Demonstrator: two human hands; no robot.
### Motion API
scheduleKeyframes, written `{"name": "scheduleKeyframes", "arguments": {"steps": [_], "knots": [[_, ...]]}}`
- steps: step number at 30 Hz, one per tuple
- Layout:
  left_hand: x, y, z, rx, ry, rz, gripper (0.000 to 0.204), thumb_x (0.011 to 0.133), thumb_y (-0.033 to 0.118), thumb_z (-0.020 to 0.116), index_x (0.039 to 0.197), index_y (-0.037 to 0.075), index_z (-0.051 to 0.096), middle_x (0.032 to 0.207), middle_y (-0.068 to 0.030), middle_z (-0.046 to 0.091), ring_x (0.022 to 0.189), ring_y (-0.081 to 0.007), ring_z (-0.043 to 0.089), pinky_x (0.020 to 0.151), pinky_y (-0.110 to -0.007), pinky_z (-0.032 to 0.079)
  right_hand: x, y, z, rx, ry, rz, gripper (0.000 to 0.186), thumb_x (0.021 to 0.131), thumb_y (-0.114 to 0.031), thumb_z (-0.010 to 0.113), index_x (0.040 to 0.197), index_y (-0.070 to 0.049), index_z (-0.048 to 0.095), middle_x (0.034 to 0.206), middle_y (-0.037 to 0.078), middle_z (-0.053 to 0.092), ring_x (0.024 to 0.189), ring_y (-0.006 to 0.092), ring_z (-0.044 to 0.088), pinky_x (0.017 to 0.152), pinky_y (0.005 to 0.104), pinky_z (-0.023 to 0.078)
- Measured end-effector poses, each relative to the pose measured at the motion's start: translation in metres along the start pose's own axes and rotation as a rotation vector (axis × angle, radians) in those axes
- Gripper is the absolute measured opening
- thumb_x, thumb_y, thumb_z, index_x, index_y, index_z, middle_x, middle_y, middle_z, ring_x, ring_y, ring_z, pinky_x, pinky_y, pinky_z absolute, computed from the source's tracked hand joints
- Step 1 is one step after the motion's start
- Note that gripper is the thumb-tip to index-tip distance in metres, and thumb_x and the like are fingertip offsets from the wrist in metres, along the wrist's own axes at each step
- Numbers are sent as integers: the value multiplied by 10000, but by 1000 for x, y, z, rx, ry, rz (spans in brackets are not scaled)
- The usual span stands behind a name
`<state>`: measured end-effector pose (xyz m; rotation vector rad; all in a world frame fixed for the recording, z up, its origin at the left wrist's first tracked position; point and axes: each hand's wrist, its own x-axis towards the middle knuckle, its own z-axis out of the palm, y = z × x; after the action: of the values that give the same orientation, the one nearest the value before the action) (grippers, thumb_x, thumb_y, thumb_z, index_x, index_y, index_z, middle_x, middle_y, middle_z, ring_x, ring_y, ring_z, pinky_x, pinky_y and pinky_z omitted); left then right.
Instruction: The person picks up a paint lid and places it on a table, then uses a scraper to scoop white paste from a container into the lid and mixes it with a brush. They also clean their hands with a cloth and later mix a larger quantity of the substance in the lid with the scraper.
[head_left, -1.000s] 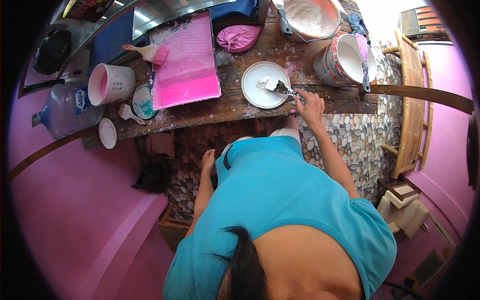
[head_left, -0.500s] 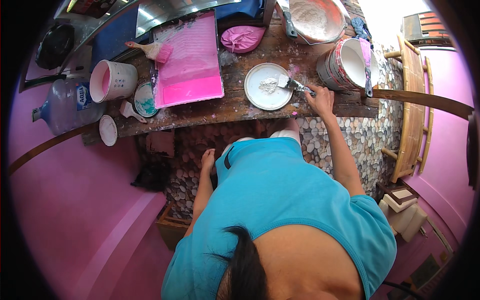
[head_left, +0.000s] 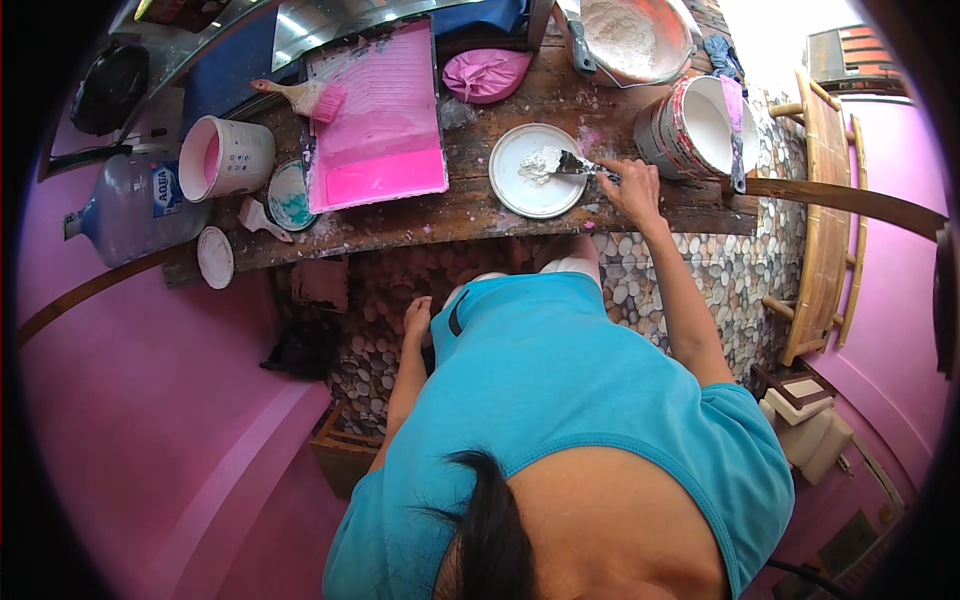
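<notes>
My right hand [head_left: 634, 190] grips the dark, paint-speckled handle of a putty knife [head_left: 578, 165]. The blade's tip rests in a small heap of white paste [head_left: 540, 163] on a round white lid [head_left: 515, 198], which lies on the wooden table. Down at my left thigh, below the table edge, hangs my left hand [head_left: 417, 316]; its fingers look loosely curled, and I see nothing in them. To the right of the lid stands a paint-smeared bucket [head_left: 665, 140] with white inside, and a pink-bladed scraper [head_left: 736, 135] lies over its rim.
A paint tray [head_left: 385, 180] with pink paint stands left of the lid, a brush [head_left: 305, 98] on its edge. Behind are a pink bag [head_left: 486, 76] and a bucket of white powder [head_left: 625, 40]. Farther left are a white tub [head_left: 235, 160] and a water jug [head_left: 140, 215].
The putty knife has moved slightly left, deeper into the white paste, which is now more smeared. Its blade is turned and shows a darker face. My left hand has stayed put.
</notes>
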<state>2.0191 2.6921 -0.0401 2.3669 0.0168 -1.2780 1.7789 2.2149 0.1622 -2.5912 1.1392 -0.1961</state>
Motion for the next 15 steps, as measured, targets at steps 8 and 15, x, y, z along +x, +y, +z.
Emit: {"name": "scheduleKeyframes", "arguments": {"steps": [8, 15], "knots": [[0, 4, 2, -25, 12, 80, 329, 873, 406, 531, 1085, 197, 670, 1126, -110, 646, 1094, -271, 575, 937, -360, 421, -27, 10, -7, -80, -32, 31, 249, 764, -303, 683, 980, -186, 724, 770, 88, 672, 777, 257, 603, 731, 406, 386], [1, 0, 0, -29, 9, 51, 322, 876, 392, 538, 1084, 186, 673, 1115, -106, 649, 1076, -260, 583, 921, -354, 432, -21, -11, 7, -60, 56, 45, 250, 767, -307, 684, 989, -197, 724, 742, 86, 652, 766, 250, 589, 717, 401, 374]]}}
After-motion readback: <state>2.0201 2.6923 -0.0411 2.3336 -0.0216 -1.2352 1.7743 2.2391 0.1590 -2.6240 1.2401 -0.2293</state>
